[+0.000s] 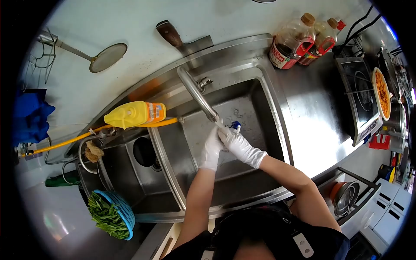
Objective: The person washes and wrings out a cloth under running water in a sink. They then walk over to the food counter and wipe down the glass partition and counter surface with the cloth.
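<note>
Faucet (190,84) is arching over the sink's wider basin (255,104), its mouth ending just above two gloved hands. The left hand (211,149) and right hand (240,146) are overlapping, fingers partly curling; whether either is gripping anything, one cannot tell. Something blue (235,125) is showing beside the right hand.

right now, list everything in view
sink: 1, steel, centre
faucet: 1, silver, over hands
small item: 1, blue, right basin
jug: 1, yellow, beside hose
hose: 1, yellow, left
cleaver: 1, brown-handled, behind sink
strainer: 1, grey, upper left
bottles: 2+, red-labelled, back right
cooktop: 1, black, right counter
dish: 1, white, beyond cooktop
basket: 1, blue, front left
leaves: heap, green, basket
sponge: 1, tan, below hose
cloth: 1, blue, far left
clutter: uncounted, mixed, far right
left hand: 1, white-gloved, below faucet
right hand: 1, white-gloved, below faucet
</note>
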Motion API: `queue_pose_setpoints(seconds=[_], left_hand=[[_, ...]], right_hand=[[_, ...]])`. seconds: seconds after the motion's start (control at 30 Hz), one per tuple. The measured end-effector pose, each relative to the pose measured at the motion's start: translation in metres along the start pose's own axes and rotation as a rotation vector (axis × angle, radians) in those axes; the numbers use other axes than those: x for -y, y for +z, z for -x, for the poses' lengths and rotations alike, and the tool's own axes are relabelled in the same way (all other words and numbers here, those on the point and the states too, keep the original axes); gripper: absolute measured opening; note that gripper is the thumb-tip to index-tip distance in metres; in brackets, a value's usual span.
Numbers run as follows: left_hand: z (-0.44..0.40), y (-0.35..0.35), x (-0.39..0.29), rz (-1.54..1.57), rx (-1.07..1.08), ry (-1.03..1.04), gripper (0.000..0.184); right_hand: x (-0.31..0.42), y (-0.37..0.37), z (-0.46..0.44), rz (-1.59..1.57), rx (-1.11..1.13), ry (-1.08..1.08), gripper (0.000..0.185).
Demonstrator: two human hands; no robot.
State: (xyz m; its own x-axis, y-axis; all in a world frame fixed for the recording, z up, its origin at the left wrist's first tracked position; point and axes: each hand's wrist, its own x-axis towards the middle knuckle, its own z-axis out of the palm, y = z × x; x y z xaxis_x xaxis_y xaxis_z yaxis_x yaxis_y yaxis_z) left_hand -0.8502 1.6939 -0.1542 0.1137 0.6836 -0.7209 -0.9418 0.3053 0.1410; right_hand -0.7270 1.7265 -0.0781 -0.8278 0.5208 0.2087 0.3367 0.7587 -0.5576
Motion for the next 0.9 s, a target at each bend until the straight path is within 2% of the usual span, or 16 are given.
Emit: queue_pose_setpoints(seconds=[0.1, 0.13, 0.17, 0.23, 0.3, 0.4, 0.5, 0.53, 0.57, 0.6, 0.63, 0.67, 0.77, 0.8, 0.9], left_hand=[[0.001, -0.005, 0.003, -0.09, 0.033, -0.015, 0.038], [-0.002, -0.017, -0.001, -0.144, 0.029, -0.032, 0.038], [-0.005, -0.029, -0.003, -0.199, 0.026, -0.05, 0.038], [0.01, -0.012, -0.003, -0.067, -0.18, -0.175, 0.03], [0.015, -0.025, -0.006, 0.04, 0.055, -0.244, 0.03], [0.038, 0.002, 0.005, 0.135, 0.064, -0.22, 0.039], [0.044, 0.009, 0.011, 0.111, 0.116, -0.157, 0.05], [0.043, 0.012, 0.013, 0.047, 0.241, -0.048, 0.055], [0.05, 0.024, 0.01, 0.112, 0.236, -0.087, 0.054], [0.061, 0.045, 0.006, 0.183, 0.228, -0.128, 0.055], [0.064, 0.058, 0.003, 0.254, 0.222, -0.169, 0.055], [0.053, 0.054, 0.005, 0.28, 0.192, -0.14, 0.059], [0.034, 0.04, 0.003, 0.711, 0.401, -0.278, 0.06], [0.031, 0.041, 0.003, 0.669, 0.353, -0.235, 0.06], [0.032, 0.038, 0.005, 0.581, 0.286, -0.171, 0.06]], right_hand=[[0.006, -0.018, 0.007, -0.242, 0.062, 0.035, 0.036], [0.002, -0.023, 0.01, -0.435, -0.006, 0.073, 0.042], [-0.004, -0.026, 0.007, -0.538, 0.018, 0.183, 0.04], [-0.015, -0.062, -0.012, -0.849, 0.196, 0.385, 0.035], [-0.04, -0.068, -0.026, -0.867, 0.231, 0.369, 0.03], [-0.065, -0.047, -0.041, -0.914, 0.37, 0.51, 0.035], [-0.082, -0.044, -0.06, -0.715, 0.486, 0.318, 0.042], [-0.089, -0.052, -0.068, -0.792, 0.448, 0.287, 0.045], [-0.075, -0.084, -0.089, -0.84, 0.544, 0.58, 0.042], [-0.097, -0.061, -0.094, -0.834, 0.199, 0.364, 0.038], [-0.09, -0.075, -0.112, -0.629, 0.168, 0.486, 0.04], [-0.079, -0.09, -0.123, -0.438, 0.043, 0.28, 0.043], [-0.094, -0.065, -0.149, -0.129, 0.0, -0.062, 0.045], [-0.095, -0.063, -0.156, -0.144, 0.052, -0.073, 0.037], [-0.106, -0.058, -0.17, -0.131, 0.149, -0.103, 0.032]])
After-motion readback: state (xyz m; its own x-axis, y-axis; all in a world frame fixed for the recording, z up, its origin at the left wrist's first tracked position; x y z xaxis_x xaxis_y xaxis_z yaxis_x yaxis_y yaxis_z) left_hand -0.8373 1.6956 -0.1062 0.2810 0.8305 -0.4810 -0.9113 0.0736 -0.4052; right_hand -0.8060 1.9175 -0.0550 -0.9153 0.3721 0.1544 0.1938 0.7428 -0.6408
